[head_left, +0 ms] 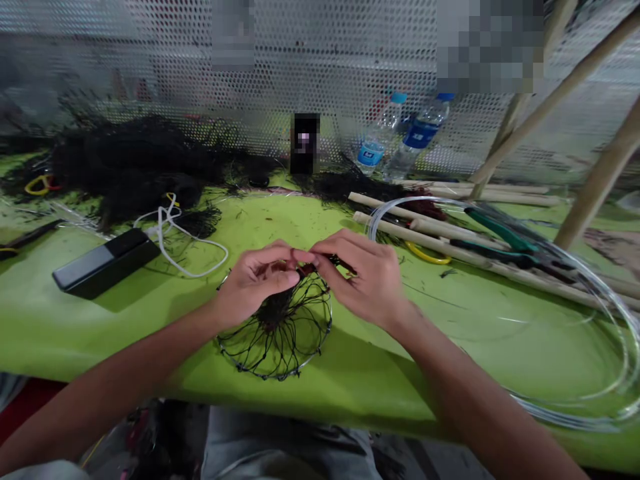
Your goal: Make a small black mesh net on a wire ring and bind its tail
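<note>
A round wire hoop strung with black netting [273, 340] lies near the front edge of the green table, its mesh gathered toward the centre. Above its far side, my left hand [257, 280] pinches the dark gathered strands between thumb and fingers. My right hand [357, 270] meets it fingertip to fingertip, thumb and forefinger closed on the dark reddish-black end of the same netting. The fingers hide the exact spot where the strands are held.
A black power bank [107, 263] with a white cable [193, 270] sits left. Black netting [130, 160] is heaped behind. Two bottles [373, 150] [420, 133] lean at the back. Rightward are wooden sticks [450, 250], green-handled pliers [500, 230] and a large wire coil [623, 347].
</note>
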